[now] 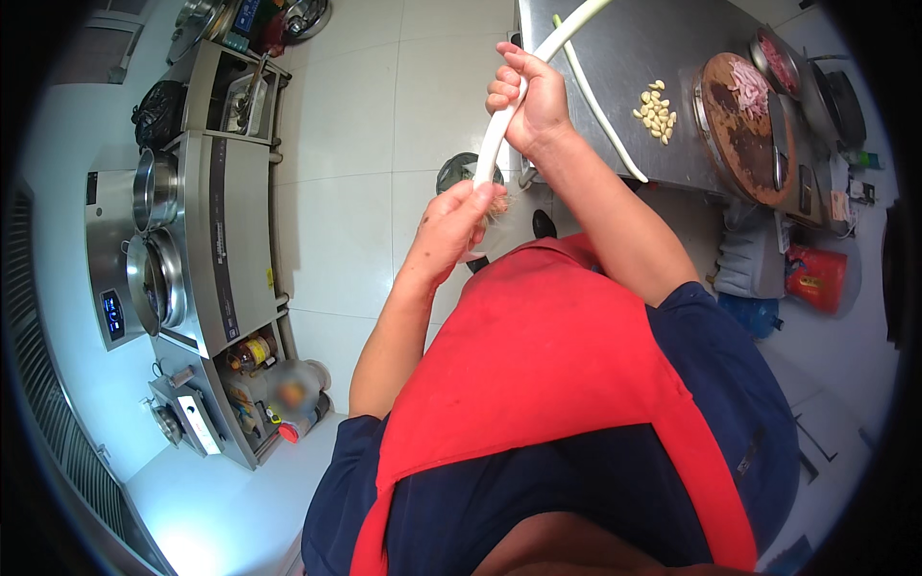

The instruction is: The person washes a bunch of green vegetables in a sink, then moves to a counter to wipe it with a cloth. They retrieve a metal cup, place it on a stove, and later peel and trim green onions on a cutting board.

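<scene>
A long white Welsh onion stalk, turning pale green towards the top, slants up past the edge of the table. My right hand is wrapped around its middle. At the lower end, my left hand pinches the stalk beside its stringy roots. What lies under the left fingers is partly hidden. A second Welsh onion lies on the stainless steel table, to the right of my right hand. Beyond it is a group of peeled garlic cloves.
Below the hands, a bin stands on the tiled floor. To the right, a round wooden chopping board carries sliced meat and a cleaver. A metal bowl sits behind it. Steel kitchen units line the left side.
</scene>
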A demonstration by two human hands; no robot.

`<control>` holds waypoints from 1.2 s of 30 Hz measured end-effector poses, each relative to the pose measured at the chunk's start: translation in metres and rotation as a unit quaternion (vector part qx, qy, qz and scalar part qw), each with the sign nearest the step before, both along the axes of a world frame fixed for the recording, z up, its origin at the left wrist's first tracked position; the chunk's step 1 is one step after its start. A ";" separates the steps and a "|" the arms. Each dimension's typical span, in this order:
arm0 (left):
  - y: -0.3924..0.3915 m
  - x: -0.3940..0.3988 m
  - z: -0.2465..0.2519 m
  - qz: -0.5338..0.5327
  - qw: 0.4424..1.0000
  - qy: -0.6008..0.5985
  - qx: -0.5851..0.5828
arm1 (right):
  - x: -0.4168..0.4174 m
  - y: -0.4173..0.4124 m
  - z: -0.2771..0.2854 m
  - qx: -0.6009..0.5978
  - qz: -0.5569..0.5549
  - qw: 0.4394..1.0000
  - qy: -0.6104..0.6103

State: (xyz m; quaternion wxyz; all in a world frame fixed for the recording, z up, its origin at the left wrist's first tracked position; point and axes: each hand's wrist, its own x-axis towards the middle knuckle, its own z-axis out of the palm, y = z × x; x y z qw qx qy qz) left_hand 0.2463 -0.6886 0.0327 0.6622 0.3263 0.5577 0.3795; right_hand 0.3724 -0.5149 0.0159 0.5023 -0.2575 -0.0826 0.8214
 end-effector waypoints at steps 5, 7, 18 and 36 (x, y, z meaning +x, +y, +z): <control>-0.013 0.009 -0.017 0.006 0.973 0.181 0.143 | -0.003 -0.009 0.012 -0.039 0.021 0.995 -0.088; -0.012 0.007 -0.019 -0.007 0.948 0.261 0.185 | -0.008 -0.015 0.018 -0.069 0.030 0.985 -0.152; -0.018 0.008 -0.025 0.052 0.987 -0.147 -0.047 | -0.011 -0.035 0.009 -0.037 0.101 0.982 -0.158; -0.021 0.021 -0.024 0.039 0.969 0.214 0.112 | -0.016 -0.024 -0.008 -0.065 0.151 0.977 -0.133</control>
